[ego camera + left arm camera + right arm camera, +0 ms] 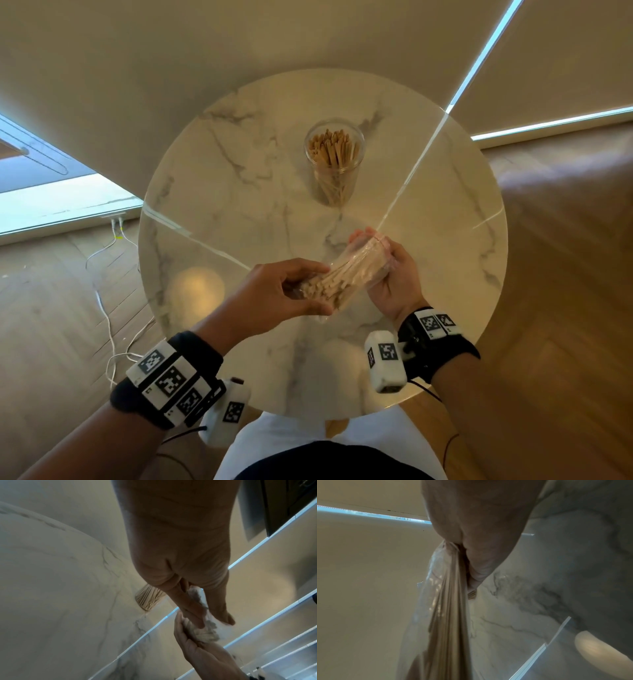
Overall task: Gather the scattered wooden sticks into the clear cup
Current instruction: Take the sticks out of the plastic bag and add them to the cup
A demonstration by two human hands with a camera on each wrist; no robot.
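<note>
A clear cup [334, 164] stands upright at the middle back of the round marble table [239, 171], holding several wooden sticks. Above the table's near half, both hands hold a clear plastic bag of wooden sticks [346, 274] lying slantwise. My left hand [308, 289] grips the bag's lower left end, where the stick tips show. My right hand [376, 250] curls round its upper right end. The left wrist view shows the cup [149, 599] beyond the fingers and the bag [205, 634]. The right wrist view shows the bag [447, 615] hanging from the palm.
White cables [109, 308] trail over the wooden floor left of the table. Walls with drawn blinds stand close behind the table. My lap sits at the table's near edge. No loose sticks show on the marble.
</note>
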